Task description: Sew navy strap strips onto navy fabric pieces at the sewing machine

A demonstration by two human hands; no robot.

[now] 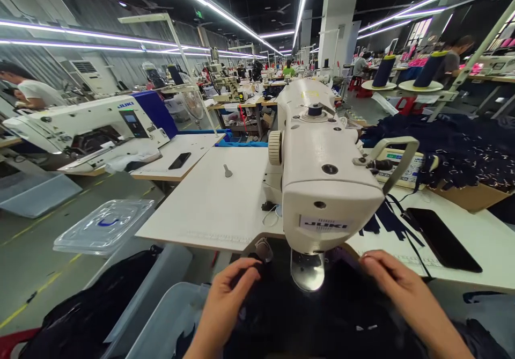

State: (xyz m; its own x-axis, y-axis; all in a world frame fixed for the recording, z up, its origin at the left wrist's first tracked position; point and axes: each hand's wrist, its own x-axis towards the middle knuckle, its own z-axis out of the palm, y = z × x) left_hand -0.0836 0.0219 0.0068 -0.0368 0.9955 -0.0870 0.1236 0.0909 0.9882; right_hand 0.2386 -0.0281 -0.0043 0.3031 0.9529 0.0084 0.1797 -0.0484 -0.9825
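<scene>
A white JUKI sewing machine (325, 187) stands directly in front of me, with a shiny metal guard (307, 271) below its head. Dark fabric (281, 310) spreads under and in front of the machine; where it ends against my dark clothing I cannot make out. On the left, my left hand (230, 294) pinches the fabric's edge between thumb and fingers. My right hand (398, 284) is closed at the fabric's right edge, its fingertips partly hidden. The needle area is hidden behind the guard.
A black phone (444, 239) and navy strips (388, 219) lie right of the machine, before a big navy pile (454, 149). A small flat metal piece (228, 171) rests on the white tabletop (201, 203). Plastic bins (164, 316) stand lower left. Other people sit farther off.
</scene>
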